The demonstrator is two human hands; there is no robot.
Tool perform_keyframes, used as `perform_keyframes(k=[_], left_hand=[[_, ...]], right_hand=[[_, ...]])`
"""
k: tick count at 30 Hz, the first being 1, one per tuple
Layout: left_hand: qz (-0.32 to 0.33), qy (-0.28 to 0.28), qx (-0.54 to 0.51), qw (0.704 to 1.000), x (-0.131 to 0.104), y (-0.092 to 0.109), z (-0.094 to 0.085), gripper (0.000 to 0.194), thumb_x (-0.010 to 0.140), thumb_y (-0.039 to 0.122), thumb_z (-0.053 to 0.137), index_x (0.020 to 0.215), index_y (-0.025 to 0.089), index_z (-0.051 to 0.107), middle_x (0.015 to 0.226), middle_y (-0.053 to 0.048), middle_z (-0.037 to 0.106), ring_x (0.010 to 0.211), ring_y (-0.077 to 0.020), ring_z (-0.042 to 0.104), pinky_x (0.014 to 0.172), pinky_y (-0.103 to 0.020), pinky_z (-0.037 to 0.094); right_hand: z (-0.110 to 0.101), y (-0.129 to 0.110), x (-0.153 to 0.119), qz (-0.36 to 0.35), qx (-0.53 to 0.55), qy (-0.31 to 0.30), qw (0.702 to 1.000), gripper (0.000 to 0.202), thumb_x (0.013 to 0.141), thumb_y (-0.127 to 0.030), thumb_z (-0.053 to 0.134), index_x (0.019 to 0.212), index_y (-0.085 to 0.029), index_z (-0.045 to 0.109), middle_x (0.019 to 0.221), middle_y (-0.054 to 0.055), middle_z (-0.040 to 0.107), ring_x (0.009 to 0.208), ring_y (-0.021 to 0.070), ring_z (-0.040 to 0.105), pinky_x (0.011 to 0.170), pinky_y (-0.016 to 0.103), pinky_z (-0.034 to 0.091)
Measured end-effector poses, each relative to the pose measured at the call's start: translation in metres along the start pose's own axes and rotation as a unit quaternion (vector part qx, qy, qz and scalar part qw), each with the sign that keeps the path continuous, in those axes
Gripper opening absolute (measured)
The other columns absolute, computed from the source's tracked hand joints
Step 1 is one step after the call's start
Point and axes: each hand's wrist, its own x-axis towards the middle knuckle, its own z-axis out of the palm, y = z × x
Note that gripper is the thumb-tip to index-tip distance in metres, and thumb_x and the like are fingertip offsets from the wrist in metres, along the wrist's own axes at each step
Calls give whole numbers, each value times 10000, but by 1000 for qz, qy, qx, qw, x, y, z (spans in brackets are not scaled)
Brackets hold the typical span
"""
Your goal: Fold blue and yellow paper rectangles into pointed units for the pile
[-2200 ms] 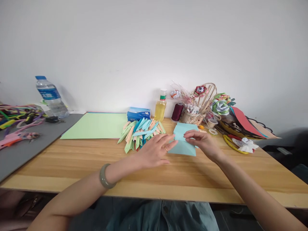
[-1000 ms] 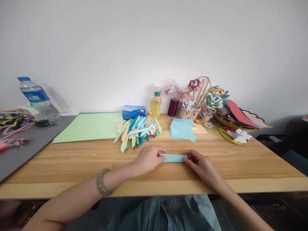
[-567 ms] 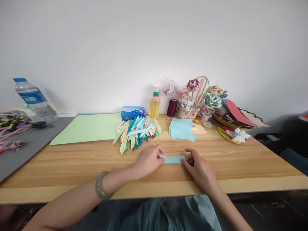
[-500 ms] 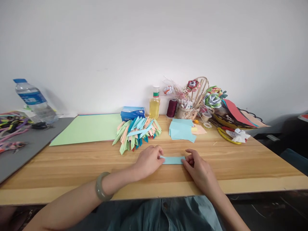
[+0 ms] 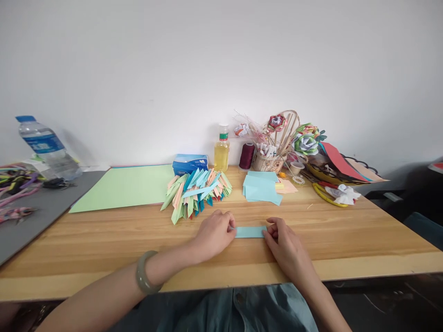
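Observation:
A narrow light-blue folded paper strip point(image 5: 249, 232) lies crosswise on the wooden table, close to its front edge. My left hand point(image 5: 215, 234) pinches the strip's left end between thumb and fingers; a pale green bangle is on that wrist. At the other end, my right hand point(image 5: 284, 240) grips the strip with thumb and curled fingers. Beyond the left hand sits a heap of folded paper pieces point(image 5: 197, 191) in green, peach, teal and blue. Several loose light-blue paper sheets point(image 5: 262, 186) lie stacked past the right hand.
Large green paper point(image 5: 124, 186) covers the back left. Along the wall stand a blue tissue pack point(image 5: 190, 163), a bottle of yellow liquid point(image 5: 221, 154), a dark red thread spool point(image 5: 247, 156) and a basket point(image 5: 268, 162) of paper flowers. A water bottle point(image 5: 48, 147) is far left.
Both hands keep hold of the strip's ends, nearly in place. The whole view has shifted very slightly; nothing was picked up or let go.

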Motion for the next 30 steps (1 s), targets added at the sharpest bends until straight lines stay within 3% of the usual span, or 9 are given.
perform_keyframes(k=[7, 13, 19, 25, 30], left_hand=[[15, -3, 0, 1000, 0, -1, 1, 83, 764, 176, 540, 828, 198, 588, 758, -7, 603, 845, -192, 557, 702, -298, 422], [53, -8, 8, 999, -2, -1, 0, 161, 786, 211, 569, 946, 193, 575, 1033, -33, 564, 1024, -206, 497, 865, -335, 399], [79, -30, 23, 996, 1, -2, 0, 161, 752, 324, 664, 789, 182, 598, 904, -23, 562, 946, -215, 476, 798, -331, 391], [81, -34, -8, 996, 1, 1, 0, 120, 768, 221, 627, 679, 176, 560, 770, 1, 586, 849, -177, 501, 695, -281, 381], [77, -33, -14, 996, -1, 3, -2, 105, 760, 190, 592, 666, 179, 546, 746, 9, 591, 806, -162, 522, 661, -268, 376]], right_hand=[[1, -3, -4, -25, -47, 42, 998, 213, 847, -278, 379, 1018, -186, 465, 774, 67, 591, 769, 239, 576, 685, 368, 450], [-3, -6, -5, -48, -121, 68, 989, 197, 835, -264, 412, 961, -170, 531, 902, 125, 604, 859, 288, 542, 760, 434, 431], [-5, -6, -5, -37, -101, 66, 992, 213, 839, -282, 434, 990, -192, 554, 963, 106, 613, 921, 290, 538, 788, 439, 429], [-13, -6, 4, -42, -63, 28, 997, 260, 856, -410, 471, 965, -195, 570, 970, 99, 627, 939, 278, 541, 807, 424, 434], [-26, -12, 15, -6, -8, -66, 998, 277, 857, -451, 449, 768, -223, 578, 828, 58, 638, 756, 214, 588, 630, 331, 434]])
